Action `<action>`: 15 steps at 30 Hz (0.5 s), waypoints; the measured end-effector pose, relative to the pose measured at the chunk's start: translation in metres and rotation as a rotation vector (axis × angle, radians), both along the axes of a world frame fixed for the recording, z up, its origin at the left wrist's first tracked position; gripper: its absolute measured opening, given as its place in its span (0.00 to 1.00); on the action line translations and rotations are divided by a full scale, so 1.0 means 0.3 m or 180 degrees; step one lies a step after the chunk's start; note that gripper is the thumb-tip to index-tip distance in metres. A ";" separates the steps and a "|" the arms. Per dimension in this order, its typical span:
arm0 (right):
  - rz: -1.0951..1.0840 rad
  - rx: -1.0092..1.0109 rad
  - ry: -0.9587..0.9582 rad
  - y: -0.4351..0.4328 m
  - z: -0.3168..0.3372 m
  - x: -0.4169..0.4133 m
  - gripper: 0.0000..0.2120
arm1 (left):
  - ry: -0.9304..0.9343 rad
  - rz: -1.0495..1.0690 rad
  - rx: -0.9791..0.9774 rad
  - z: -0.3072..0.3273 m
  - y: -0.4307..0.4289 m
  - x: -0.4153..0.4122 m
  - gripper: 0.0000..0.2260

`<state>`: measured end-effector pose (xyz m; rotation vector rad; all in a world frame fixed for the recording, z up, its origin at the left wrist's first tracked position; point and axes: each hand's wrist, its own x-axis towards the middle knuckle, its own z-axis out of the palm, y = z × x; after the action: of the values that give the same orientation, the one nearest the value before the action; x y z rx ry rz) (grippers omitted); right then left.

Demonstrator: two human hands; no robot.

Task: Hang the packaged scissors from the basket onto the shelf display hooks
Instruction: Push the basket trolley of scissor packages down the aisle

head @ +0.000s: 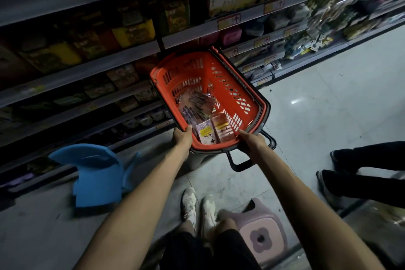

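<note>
Both hands grip the near rim of the red shopping basket (221,66): the left hand (183,136) is curled over its left corner, the right hand (252,141) over its right. Packaged scissors (206,133) lie inside, against the near wall. The far rim is near the shelving (87,70), with bare floor (328,94) to the right.

Left hand (183,137) and right hand (252,143) grip the basket (206,59).

We're in a shop aisle: long shelves (105,68) packed with boxed goods, price tags (229,21) along their edges, an orange shopping basket (230,85) at frame centre.
</note>
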<state>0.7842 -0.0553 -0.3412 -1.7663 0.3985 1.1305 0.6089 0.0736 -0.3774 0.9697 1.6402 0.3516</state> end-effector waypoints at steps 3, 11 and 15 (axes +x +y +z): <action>0.0026 -0.0033 0.0129 -0.009 0.039 0.001 0.18 | 0.0008 0.0008 -0.0041 0.015 0.002 0.006 0.18; 0.0289 -0.0234 0.0187 -0.001 0.074 0.035 0.18 | 0.0121 0.0008 -0.0104 0.008 0.007 0.008 0.18; 0.0204 -0.0140 0.0172 -0.006 0.062 0.033 0.17 | 0.0076 -0.0034 -0.0207 -0.004 0.000 -0.001 0.20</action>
<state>0.7939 -0.0571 -0.3225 -1.8010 0.4046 1.2252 0.6086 0.0738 -0.3785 0.9365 1.6575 0.2786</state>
